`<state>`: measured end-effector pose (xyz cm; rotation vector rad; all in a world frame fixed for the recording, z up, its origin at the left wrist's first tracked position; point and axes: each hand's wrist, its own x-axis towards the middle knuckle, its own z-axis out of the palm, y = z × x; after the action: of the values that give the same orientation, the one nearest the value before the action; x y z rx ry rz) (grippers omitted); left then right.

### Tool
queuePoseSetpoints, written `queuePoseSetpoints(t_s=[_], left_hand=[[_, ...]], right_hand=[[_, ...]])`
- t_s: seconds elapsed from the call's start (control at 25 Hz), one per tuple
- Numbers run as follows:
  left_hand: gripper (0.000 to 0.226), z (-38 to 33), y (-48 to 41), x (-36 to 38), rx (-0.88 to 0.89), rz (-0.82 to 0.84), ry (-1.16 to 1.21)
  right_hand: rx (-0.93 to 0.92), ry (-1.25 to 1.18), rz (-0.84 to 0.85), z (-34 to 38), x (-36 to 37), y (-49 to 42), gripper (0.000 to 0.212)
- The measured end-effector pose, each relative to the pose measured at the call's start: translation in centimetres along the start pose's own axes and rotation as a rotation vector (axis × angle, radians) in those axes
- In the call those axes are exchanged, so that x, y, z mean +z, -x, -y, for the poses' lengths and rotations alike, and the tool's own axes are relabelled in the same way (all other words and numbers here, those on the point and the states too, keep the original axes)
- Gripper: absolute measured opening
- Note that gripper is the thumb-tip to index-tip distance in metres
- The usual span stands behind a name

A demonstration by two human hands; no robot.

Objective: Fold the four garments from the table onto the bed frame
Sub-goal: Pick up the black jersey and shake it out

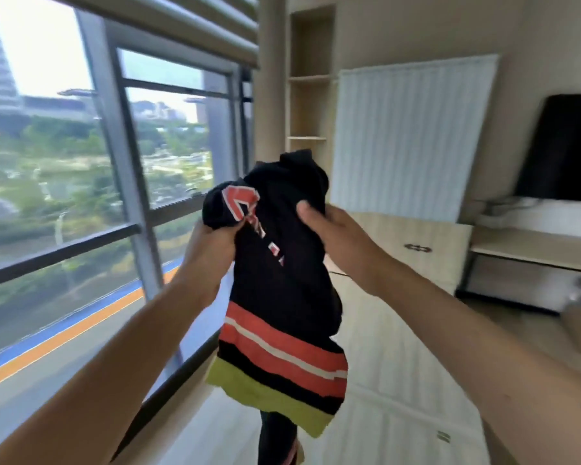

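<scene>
A black garment (279, 290) with red lettering, red and white stripes and a yellow-green hem hangs bunched in the air in front of me. My left hand (212, 245) grips its upper left part from below. My right hand (329, 229) pinches the upper right part, thumb on the front of the cloth. The hem dangles above the pale wooden bed frame (396, 380), which stretches from below the garment toward the far wall. The lower end of the garment trails down out of the bottom of the view.
A large window (81, 196) with a dark rail fills the left side. A white slatted panel (413, 135) leans on the far wall beside open shelves (311, 95). A dark television (564, 146) stands on a low unit at right.
</scene>
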<state>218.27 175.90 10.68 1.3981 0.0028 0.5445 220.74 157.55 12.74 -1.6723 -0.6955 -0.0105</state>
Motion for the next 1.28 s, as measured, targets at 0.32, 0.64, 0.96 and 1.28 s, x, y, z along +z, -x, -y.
queuePoseSetpoints(t_s=[0.32, 0.64, 0.96, 1.28], left_hand=[[0.043, -0.2, -7.5, 3.3, -0.243, 0.049, 0.225], [0.046, -3.6, -4.5, 9.6, -0.212, 0.205, 0.313], [0.02, -11.0, 1.1, 20.1, -0.268, 0.288, 0.245], [0.082, -9.7, 3.3, 21.5, -0.011, 0.504, -0.091]], right_hand=[[0.138, -0.158, -0.675, 0.2, -15.9, 3.9, 0.018], [0.165, -0.2, -0.676, 0.8, -18.7, 7.8, 0.044], [0.12, 0.153, -0.476, 3.2, -10.1, 11.8, 0.07], [0.188, 0.089, -0.462, 4.0, -11.8, 10.5, 0.038]])
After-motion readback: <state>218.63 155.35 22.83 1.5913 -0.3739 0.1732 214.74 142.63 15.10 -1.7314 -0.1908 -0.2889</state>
